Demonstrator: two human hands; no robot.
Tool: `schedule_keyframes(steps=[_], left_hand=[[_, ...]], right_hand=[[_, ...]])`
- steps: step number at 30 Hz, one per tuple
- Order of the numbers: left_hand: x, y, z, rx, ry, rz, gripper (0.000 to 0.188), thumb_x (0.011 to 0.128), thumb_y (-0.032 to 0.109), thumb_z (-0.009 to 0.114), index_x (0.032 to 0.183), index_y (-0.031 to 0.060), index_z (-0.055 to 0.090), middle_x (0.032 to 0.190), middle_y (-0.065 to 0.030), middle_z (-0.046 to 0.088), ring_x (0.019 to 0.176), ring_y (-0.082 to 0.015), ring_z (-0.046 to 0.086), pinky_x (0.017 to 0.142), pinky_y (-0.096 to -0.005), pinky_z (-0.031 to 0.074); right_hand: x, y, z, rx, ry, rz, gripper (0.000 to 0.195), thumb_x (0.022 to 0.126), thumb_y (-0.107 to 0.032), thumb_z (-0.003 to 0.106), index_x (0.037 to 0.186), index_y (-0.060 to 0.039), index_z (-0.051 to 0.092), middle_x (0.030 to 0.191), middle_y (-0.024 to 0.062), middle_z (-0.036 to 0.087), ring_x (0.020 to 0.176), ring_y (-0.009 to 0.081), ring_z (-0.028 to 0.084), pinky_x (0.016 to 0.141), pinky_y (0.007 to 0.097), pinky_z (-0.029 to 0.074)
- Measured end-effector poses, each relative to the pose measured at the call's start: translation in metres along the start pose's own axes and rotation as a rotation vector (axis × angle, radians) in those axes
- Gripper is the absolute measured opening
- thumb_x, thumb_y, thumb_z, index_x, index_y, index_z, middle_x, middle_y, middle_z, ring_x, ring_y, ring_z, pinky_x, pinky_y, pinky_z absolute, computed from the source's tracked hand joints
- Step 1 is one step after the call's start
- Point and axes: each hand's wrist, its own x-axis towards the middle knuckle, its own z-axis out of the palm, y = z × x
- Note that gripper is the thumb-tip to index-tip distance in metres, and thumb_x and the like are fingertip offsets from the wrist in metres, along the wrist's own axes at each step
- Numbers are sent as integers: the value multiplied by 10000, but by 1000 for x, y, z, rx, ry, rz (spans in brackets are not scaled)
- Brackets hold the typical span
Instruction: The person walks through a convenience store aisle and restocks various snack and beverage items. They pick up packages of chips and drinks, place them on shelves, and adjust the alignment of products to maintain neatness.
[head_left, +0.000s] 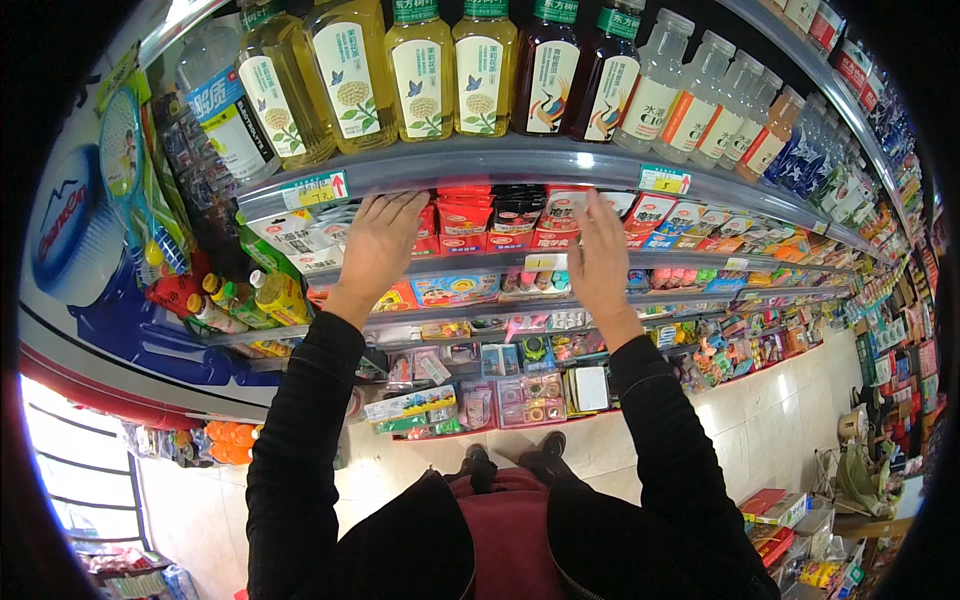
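Both arms reach forward to a shop shelf of small snack packets, under a shelf of drink bottles. My left hand (386, 241) lies over the packets' left part, between white snack packets (292, 238) and red snack packets (463, 212); its fingertips reach just below the upper shelf's edge. What lies under its fingers is hidden. To the right, my right hand (600, 262) is raised before red boxes of packets (559, 217), its fingers blurred; no held thing shows in it. Black packets (517, 206) stand between the hands. Yellow tea bottles (418, 79) and dark tea bottles (546, 75) stand above.
The upper shelf's edge (480, 163) curves across just above my fingers. Clear-capped drink bottles (652, 86) stand at the upper right. Lower shelves hold toys and boxed goods (454, 289). Bottles (281, 296) stand at the left, and boxes (780, 508) at the lower right.
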Motion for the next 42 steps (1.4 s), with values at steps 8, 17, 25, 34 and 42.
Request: schedule_keyframes(steps=[8, 17, 25, 34, 42], left_hand=[[-3, 9, 5, 7, 57, -51, 371, 773, 2, 586, 1132, 42, 673, 1167, -109, 678, 1126, -278, 613, 1032, -457, 447], [-207, 92, 33, -391, -126, -573, 162, 846, 41, 634, 998, 48, 692, 1043, -130, 689, 1023, -337, 631, 925, -453, 490], [-319, 176, 51, -553, -363, -1197, 170, 869, 111, 642, 1009, 56, 720, 1012, -152, 715, 978, -353, 655, 855, -416, 516], [-556, 290, -26, -284, -703, -1472, 251, 874, 270, 614, 980, 87, 749, 1018, -134, 723, 942, -315, 687, 824, -400, 543], [-572, 419, -132, -552, -132, -2502, 198, 891, 109, 644, 951, -69, 705, 777, -110, 695, 660, -182, 658, 589, -287, 524]], right_hand=[[-5, 2, 3, 53, 38, 102, 450, 833, -14, 596, 1281, -39, 573, 1406, 170, 498, 1312, 380, 453, 1113, 496, 343], [-187, -21, 42, 353, -274, 653, 295, 854, -44, 617, 1147, -61, 637, 1097, 173, 654, 1004, 385, 620, 902, 460, 485], [-183, -35, 92, 488, -488, 544, 315, 857, -95, 642, 1168, -52, 632, 1154, 187, 651, 1053, 397, 623, 887, 447, 512], [-178, 44, 145, 460, -269, 736, 313, 844, -62, 670, 1154, -33, 642, 968, 144, 690, 816, 266, 671, 740, 367, 533], [-158, 45, 183, 221, -482, 663, 367, 925, -422, 586, 1014, -78, 680, 821, 110, 729, 773, 342, 699, 680, 466, 538]])
